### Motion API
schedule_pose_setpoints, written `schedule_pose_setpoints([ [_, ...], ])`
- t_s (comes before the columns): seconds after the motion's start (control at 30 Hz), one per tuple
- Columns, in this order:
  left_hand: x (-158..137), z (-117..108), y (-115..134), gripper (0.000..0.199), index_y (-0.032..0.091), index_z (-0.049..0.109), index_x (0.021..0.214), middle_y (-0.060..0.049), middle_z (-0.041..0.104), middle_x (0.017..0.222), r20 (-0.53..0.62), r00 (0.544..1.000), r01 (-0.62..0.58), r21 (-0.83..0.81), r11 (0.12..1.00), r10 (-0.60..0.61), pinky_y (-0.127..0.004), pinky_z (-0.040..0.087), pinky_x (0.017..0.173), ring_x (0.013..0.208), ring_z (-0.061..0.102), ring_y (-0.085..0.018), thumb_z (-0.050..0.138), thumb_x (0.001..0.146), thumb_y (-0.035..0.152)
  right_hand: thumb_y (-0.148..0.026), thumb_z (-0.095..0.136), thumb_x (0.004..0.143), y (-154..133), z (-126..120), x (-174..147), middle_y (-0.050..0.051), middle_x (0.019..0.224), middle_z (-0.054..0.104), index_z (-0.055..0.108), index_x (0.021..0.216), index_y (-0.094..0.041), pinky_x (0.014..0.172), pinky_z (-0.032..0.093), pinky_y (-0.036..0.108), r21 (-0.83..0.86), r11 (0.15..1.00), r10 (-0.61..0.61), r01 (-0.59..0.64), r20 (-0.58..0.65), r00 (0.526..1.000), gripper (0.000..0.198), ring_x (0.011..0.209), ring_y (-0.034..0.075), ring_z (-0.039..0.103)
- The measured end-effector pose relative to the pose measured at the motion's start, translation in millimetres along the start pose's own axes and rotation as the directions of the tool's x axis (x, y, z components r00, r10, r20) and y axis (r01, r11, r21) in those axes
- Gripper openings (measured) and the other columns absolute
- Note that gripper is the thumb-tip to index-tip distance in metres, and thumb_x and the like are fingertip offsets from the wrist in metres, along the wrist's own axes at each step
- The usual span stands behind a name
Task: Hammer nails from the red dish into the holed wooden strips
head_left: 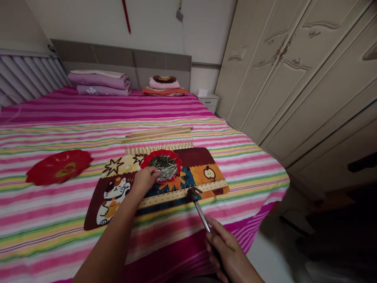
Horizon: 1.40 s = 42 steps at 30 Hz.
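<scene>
My left hand [146,179] reaches over the near left rim of a red scalloped dish [180,162] filled with loose nails [167,167]. Its fingers are pinched together at the edge of the pile; what is between them is hidden. My right hand [225,247] is wrapped round the handle of a hammer [201,212]. The hammer's dark head rests on or just over a pale wooden strip [213,187] with a row of holes and some nails along it. Strip and dish both lie on a mat [203,157] printed with a cat and an apple.
Behind the dish are wooden strips [147,149] bristling with upright nails, then several plain strips [159,134]. A red plate [60,167] lies to the left on the striped bedspread [253,157]. Folded bedding [100,82] sits by the headboard; a wardrobe [265,70] stands right.
</scene>
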<state>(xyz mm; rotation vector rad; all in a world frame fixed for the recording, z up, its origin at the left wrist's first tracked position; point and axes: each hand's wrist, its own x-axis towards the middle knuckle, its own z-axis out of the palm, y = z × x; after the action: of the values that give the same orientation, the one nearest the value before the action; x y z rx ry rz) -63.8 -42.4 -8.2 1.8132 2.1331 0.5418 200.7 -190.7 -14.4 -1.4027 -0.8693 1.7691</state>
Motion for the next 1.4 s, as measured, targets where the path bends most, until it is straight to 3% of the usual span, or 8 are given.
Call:
schedule_pose_setpoints([
  [0.13,-7.1,-6.9,-4.0,0.014,0.021,0.063,0.067,0.001,0.064,0.066,-0.074,0.995,0.035,-0.370,0.928,-0.067,-0.025,0.042,0.065,0.066,0.057,-0.014,0.056,0.064,0.033,-0.037,0.054,0.079,2.8,1.1,-0.1,-0.006,0.061,0.052,0.042,0.131,-0.019,0.023,0.024,0.011,-0.028,1.000,-0.007,0.008,0.018,1.000,0.057,0.030,0.002,0.035],
  [0.27,-26.9,-12.0,-5.7,0.032,0.018,0.064,0.077,0.002,0.062,0.057,0.030,0.985,0.136,-0.735,0.665,-0.168,-0.024,0.041,0.056,0.056,0.054,-0.012,0.064,0.053,0.039,-0.039,0.057,0.077,3.8,2.1,-2.5,-0.006,0.059,0.051,0.044,0.130,-0.020,0.023,0.023,0.011,-0.021,1.000,-0.015,0.015,-0.012,1.000,0.058,0.031,0.003,0.036],
  [0.37,-48.2,-12.3,-11.6,0.037,0.016,0.068,0.078,-0.003,0.068,0.069,0.141,0.964,0.238,-0.835,0.497,-0.225,-0.024,0.045,0.061,0.064,0.058,-0.013,0.068,0.049,0.038,-0.039,0.059,0.076,3.0,2.6,-4.7,-0.006,0.060,0.051,0.045,0.130,-0.021,0.023,0.023,0.010,-0.012,1.000,-0.009,0.008,-0.014,1.000,0.059,0.032,0.003,0.037],
  [0.5,-74.3,-6.3,-26.7,0.041,0.015,0.070,0.078,-0.007,0.071,0.078,0.260,0.931,0.343,-0.863,0.371,-0.255,-0.028,0.050,0.069,0.070,0.063,-0.015,0.075,0.044,0.036,-0.039,0.059,0.076,2.7,3.3,-6.4,-0.006,0.059,0.052,0.044,0.131,-0.021,0.023,0.023,0.010,-0.020,1.000,-0.011,0.011,-0.006,1.000,0.060,0.032,0.004,0.037],
  [0.6,-85.5,2.3,-36.1,0.046,0.016,0.069,0.081,-0.004,0.069,0.070,0.252,0.929,0.348,-0.841,0.414,-0.270,-0.028,0.050,0.066,0.065,0.062,-0.015,0.077,0.043,0.041,-0.039,0.059,0.076,3.7,3.4,-6.0,-0.006,0.059,0.051,0.045,0.131,-0.021,0.023,0.025,0.010,-0.035,0.999,-0.014,0.015,0.016,1.000,0.059,0.032,0.003,0.038],
  [0.77,-87.2,14.4,-34.9,0.038,0.018,0.068,0.076,0.001,0.064,0.062,0.071,0.954,0.247,-0.737,0.630,-0.291,-0.023,0.045,0.054,0.053,0.054,-0.010,0.069,0.053,0.048,-0.039,0.057,0.078,6.2,1.7,-3.1,-0.007,0.061,0.051,0.041,0.133,-0.022,0.022,0.025,0.011,-0.064,0.998,-0.001,0.005,0.064,0.998,0.060,0.031,0.003,0.038],
  [1.03,-81.6,14.4,-16.0,0.037,0.018,0.060,0.070,0.002,0.061,0.055,0.096,0.945,0.279,-0.738,0.614,-0.314,-0.024,0.045,0.049,0.047,0.052,-0.010,0.066,0.050,0.049,-0.037,0.055,0.079,7.6,0.5,-1.4,-0.007,0.062,0.050,0.039,0.134,-0.022,0.023,0.026,0.011,-0.085,0.996,0.023,-0.017,0.065,0.998,0.059,0.032,0.003,0.038],
  [1.4,-82.2,21.3,-17.1,0.038,0.017,0.060,0.073,0.001,0.061,0.056,0.036,0.935,0.254,-0.763,0.595,-0.352,-0.022,0.041,0.044,0.046,0.053,-0.010,0.065,0.051,0.048,-0.035,0.054,0.080,6.3,3.0,0.4,-0.008,0.061,0.048,0.038,0.135,-0.023,0.024,0.026,0.010,-0.101,0.995,0.037,-0.027,0.095,0.995,0.058,0.034,0.003,0.036],
])
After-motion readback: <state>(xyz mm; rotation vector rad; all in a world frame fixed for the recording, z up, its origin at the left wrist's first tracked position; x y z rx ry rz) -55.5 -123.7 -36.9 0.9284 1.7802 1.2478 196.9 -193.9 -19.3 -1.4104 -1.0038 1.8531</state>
